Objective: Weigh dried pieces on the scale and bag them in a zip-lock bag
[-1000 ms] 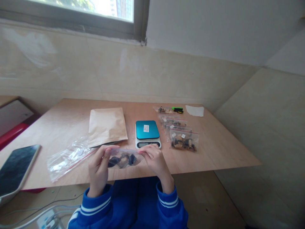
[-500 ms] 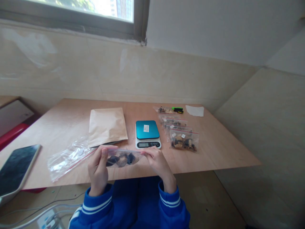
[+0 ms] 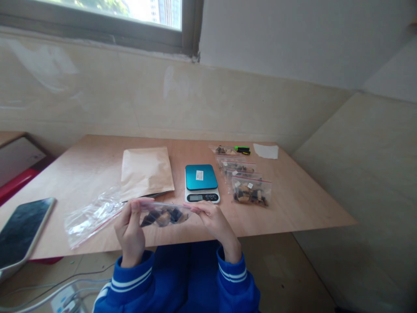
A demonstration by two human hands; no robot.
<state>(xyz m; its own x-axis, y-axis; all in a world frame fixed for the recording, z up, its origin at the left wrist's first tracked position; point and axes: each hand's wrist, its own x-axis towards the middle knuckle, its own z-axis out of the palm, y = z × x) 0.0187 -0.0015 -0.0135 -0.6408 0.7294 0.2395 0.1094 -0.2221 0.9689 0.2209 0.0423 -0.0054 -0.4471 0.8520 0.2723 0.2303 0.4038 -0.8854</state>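
Observation:
A clear zip bag [image 3: 165,216] with dark and tan dried pieces in it is stretched between my two hands over the table's front edge. My left hand [image 3: 131,230] is closed, pinching the bag's left top corner between thumb and fingers. At the right end of the top strip, my right hand [image 3: 213,219] pinches the bag too, its fingers curled in. Just beyond stands a kitchen scale [image 3: 201,182] with a blue plate bearing a white label; its display cannot be read. A brown paper pouch [image 3: 148,171] lies left of the scale.
Right of the scale, several filled zip bags [image 3: 250,193] lie in an overlapping row. Behind them are a green and black tool [image 3: 242,150] and white paper [image 3: 266,151]. Flat empty bags [image 3: 93,217] and a phone [image 3: 24,230] lie on the left of the wooden table [image 3: 302,204].
My left hand has moved slightly left along the bag's top strip, and more of the bag shows between my hands. My right hand has hardly moved.

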